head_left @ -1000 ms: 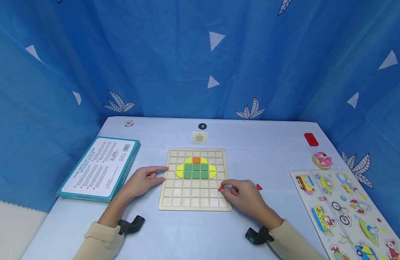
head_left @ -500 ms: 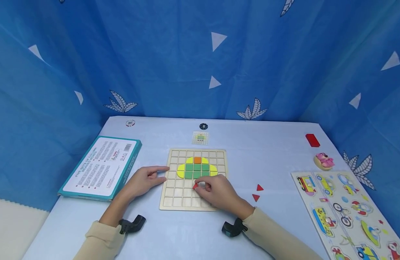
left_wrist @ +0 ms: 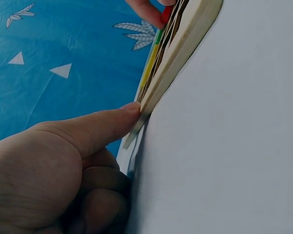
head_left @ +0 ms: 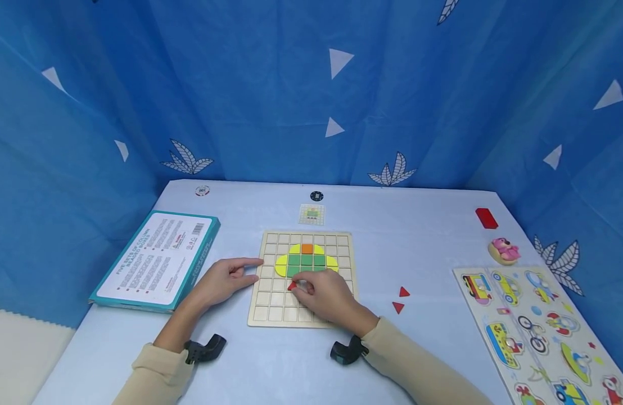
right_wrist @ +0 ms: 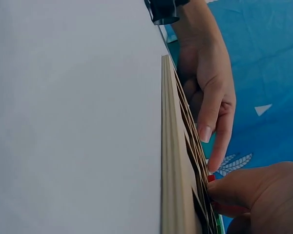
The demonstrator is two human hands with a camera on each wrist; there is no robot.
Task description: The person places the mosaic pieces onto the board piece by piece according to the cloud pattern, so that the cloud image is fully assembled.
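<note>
My right hand (head_left: 326, 295) pinches a small red triangle tile (head_left: 292, 286) between thumb and index finger, low over the wooden grid board (head_left: 262, 316). The piece sits just below the green square tiles (head_left: 306, 260), left of the board's middle. An orange square tile (head_left: 307, 248) and yellow rounded tiles (head_left: 281, 266) lie around the green ones. My left hand (head_left: 219, 285) touches the board's left edge with extended thumb and index finger. In the left wrist view, its thumb (left_wrist: 102, 124) lies against the board's side. Two loose red triangles (head_left: 404, 292) lie right of the board.
A small pattern card (head_left: 311, 214) and a dark round chip (head_left: 317, 196) lie behind the board; a pale chip (head_left: 202, 190) is farther left. A teal-edged box (head_left: 154, 261) lies left. Right are a picture puzzle board (head_left: 539, 332), a pink toy (head_left: 505, 251) and a red block (head_left: 486, 218).
My right hand has moved left with the red triangle, from the board's right edge to below the green tiles. The left hand stays at the board's edge.
</note>
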